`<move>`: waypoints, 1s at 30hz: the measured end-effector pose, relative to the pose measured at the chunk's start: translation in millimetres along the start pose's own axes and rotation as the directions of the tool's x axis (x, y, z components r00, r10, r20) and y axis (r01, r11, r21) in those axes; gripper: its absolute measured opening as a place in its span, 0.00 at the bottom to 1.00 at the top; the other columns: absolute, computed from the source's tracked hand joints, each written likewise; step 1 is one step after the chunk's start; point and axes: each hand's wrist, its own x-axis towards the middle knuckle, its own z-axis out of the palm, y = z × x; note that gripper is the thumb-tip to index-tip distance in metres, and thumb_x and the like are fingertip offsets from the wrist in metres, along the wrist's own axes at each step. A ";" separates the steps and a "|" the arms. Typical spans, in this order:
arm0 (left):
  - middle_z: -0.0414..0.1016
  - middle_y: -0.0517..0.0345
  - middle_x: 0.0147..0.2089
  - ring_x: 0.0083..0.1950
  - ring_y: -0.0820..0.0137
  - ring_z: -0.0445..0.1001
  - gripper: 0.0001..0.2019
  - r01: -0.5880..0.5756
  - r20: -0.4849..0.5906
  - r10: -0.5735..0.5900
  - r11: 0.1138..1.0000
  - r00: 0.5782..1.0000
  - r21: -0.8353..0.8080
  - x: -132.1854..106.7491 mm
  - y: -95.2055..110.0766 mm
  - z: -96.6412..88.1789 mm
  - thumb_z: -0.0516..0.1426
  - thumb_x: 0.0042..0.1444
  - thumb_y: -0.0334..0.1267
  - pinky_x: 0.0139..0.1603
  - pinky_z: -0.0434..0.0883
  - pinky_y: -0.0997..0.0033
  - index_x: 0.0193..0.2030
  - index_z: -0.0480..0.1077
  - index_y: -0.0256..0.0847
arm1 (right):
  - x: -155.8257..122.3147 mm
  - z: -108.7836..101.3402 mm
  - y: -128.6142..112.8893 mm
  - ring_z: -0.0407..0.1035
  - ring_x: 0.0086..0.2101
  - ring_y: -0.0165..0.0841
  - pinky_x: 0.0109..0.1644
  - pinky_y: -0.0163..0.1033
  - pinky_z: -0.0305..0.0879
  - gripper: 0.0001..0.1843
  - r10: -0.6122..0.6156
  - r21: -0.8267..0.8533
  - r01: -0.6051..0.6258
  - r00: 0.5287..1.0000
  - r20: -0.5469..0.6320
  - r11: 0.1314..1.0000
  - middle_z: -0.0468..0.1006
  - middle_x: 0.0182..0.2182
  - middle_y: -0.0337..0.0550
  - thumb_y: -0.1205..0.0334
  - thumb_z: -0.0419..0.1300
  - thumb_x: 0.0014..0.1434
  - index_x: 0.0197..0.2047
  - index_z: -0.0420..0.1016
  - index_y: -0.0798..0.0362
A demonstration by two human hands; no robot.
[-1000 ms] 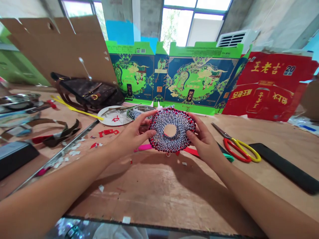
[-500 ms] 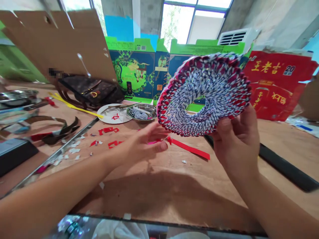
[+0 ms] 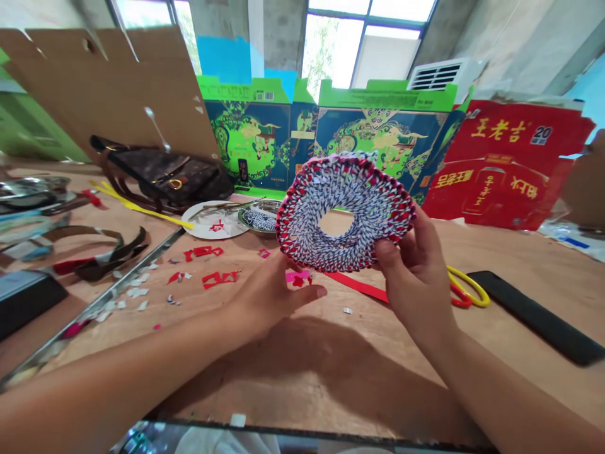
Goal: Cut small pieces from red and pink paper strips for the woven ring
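Note:
My right hand (image 3: pixel 416 277) grips a woven paper ring (image 3: pixel 345 211), white and blue with a red rim and a hole in its middle, held tilted above the wooden table (image 3: pixel 331 372). The fingers pinch its lower right edge. My left hand (image 3: pixel 271 296) hovers low over the table just below and left of the ring, thumb stretched out and fingers partly curled, holding nothing I can see. A pink paper scrap (image 3: pixel 297 277) and a red paper strip (image 3: pixel 359 287) lie under the ring.
Yellow-and-red scissors (image 3: pixel 466 290) and a black flat bar (image 3: pixel 539 318) lie to the right. A white plate (image 3: pixel 212 221), a metal dish (image 3: pixel 265 217), red scraps (image 3: pixel 220 277) and a dark bag (image 3: pixel 165 173) sit left. Flattened green (image 3: pixel 378 145) and red (image 3: pixel 510 164) cartons stand behind.
My left hand let go of the ring and dropped toward the table. My right hand lifted the ring close to the camera, then lowered it back partway.

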 end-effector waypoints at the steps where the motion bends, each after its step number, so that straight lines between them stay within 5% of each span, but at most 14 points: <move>1: 0.79 0.49 0.48 0.51 0.53 0.76 0.20 -0.005 -0.009 0.005 1.000 1.000 0.029 0.2 -0.1 0.4 0.67 0.53 0.47 0.46 0.75 0.55 0.50 0.74 0.44 | -0.6 0.5 -0.3 0.74 0.51 0.43 0.51 0.54 0.78 0.29 0.003 -0.011 -0.003 1.000 0.000 1.000 0.74 0.59 0.42 0.54 0.62 0.63 0.65 0.61 0.29; 7: 0.82 0.52 0.47 0.51 0.52 0.78 0.12 0.097 -0.031 -0.094 0.989 0.995 0.115 -2.6 11.0 1.5 0.58 0.61 0.46 0.52 0.72 0.54 0.45 0.79 0.44 | -0.5 2.7 1.1 0.74 0.51 0.41 0.52 0.52 0.78 0.28 -0.003 0.035 0.003 1.000 -0.002 0.999 0.76 0.56 0.43 0.55 0.64 0.62 0.64 0.64 0.34; 13: 0.83 0.56 0.41 0.47 0.61 0.78 0.11 0.199 0.008 -0.204 0.948 0.979 -0.246 -0.4 14.3 -0.7 0.62 0.57 0.46 0.52 0.71 0.65 0.40 0.79 0.42 | 8.8 -2.7 16.5 0.77 0.45 0.37 0.43 0.43 0.81 0.27 -0.010 0.117 0.014 1.000 -0.026 0.993 0.78 0.53 0.42 0.56 0.66 0.61 0.62 0.67 0.36; 19: 0.82 0.57 0.33 0.41 0.63 0.78 0.10 0.329 0.086 -0.318 0.903 0.944 -0.277 8.5 10.6 -5.3 0.66 0.47 0.46 0.48 0.72 0.65 0.28 0.77 0.42 | 16.7 -13.5 26.5 0.78 0.41 0.34 0.36 0.38 0.81 0.27 0.044 0.147 -0.039 0.999 -0.028 0.988 0.80 0.50 0.39 0.56 0.68 0.59 0.60 0.68 0.34; 30: 0.83 0.55 0.39 0.46 0.63 0.80 0.13 0.297 0.036 -0.319 0.826 0.947 -0.478 14.2 0.8 -11.0 0.68 0.49 0.46 0.55 0.70 0.63 0.36 0.76 0.40 | 16.8 -11.1 17.6 0.78 0.41 0.37 0.35 0.42 0.81 0.24 0.036 0.138 -0.029 0.998 -0.050 0.990 0.80 0.48 0.38 0.57 0.68 0.58 0.57 0.71 0.34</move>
